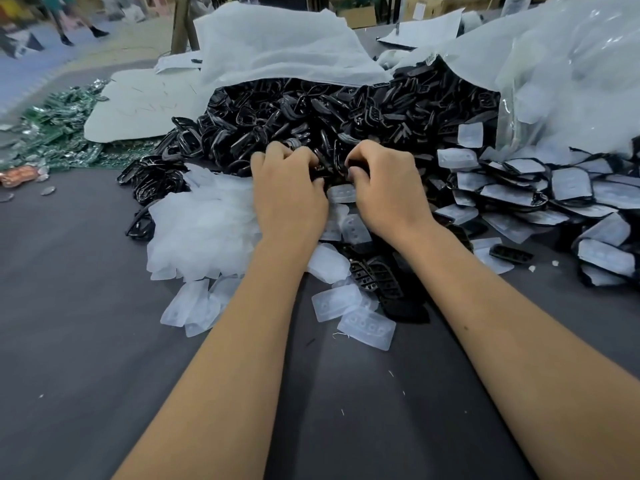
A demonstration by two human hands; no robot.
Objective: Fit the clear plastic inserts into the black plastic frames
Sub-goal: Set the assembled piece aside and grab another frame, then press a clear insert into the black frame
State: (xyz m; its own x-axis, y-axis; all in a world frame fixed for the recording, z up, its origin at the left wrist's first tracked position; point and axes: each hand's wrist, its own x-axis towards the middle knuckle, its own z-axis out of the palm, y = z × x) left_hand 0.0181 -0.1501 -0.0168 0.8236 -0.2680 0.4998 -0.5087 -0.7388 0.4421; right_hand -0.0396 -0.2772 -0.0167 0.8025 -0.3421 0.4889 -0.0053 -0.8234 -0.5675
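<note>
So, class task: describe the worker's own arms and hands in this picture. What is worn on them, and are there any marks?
Both forearms are bare, with no sleeves in view. The left hand and right hand wear no gloves. No watch or bracelet shows at either wrist. A small dark spot marks the right forearm.

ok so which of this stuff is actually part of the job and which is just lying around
Part of the job:
- black frames pile
- clear inserts heap
- fitted pieces stack
- left hand and right hand, both curled round parts at the pile's edge

Lying about:
- green circuit boards
- white sheets
- plastic bag
</note>
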